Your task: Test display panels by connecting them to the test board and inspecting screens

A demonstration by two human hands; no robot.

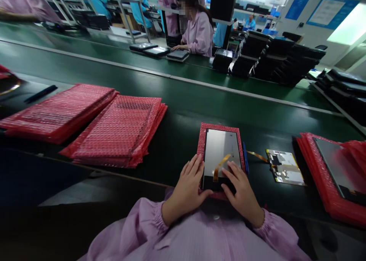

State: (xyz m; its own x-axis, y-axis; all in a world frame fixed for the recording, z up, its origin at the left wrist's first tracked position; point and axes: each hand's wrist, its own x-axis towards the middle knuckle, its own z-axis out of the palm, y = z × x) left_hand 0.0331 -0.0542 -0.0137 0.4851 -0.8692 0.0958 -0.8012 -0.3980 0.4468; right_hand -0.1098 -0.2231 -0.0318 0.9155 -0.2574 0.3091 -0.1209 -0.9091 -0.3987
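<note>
Display panel [213, 142], silvery with a black band at its near end, lies flat on a red bubble-wrap sheet [201, 139] on the dark green counter [180, 120], directly in front of me. An orange ribbon cable [219, 168] curves over the panel's near half.

My left grip [187, 187], a bare hand, rests along the panel's left edge, fingers extended and nearly side by side, thumb held out toward the near end; it pinches nothing. My right grip [242, 191] is spread, its fingertips on the panel's lower right part, near the cable, and its thumb over the black band. Both arms wear pink sleeves [148, 215].

Just right of the sheet lies a blue pen [246, 160]. Beyond it I see a flat electronic module [287, 167] with a thin orange strip [257, 156] reaching left. At far right, a second panel [331, 154] sits on a red bubble-wrap stack [317, 173], partly covered by red wrap [356, 152].

To my left are two piles of red bubble-wrap bags [121, 127], with a dark pen [41, 94] behind the farther-left one. Across the counter, a person in pink [198, 34] sits near flat devices [156, 50]; tall black stacks [274, 57] stand to the right.
</note>
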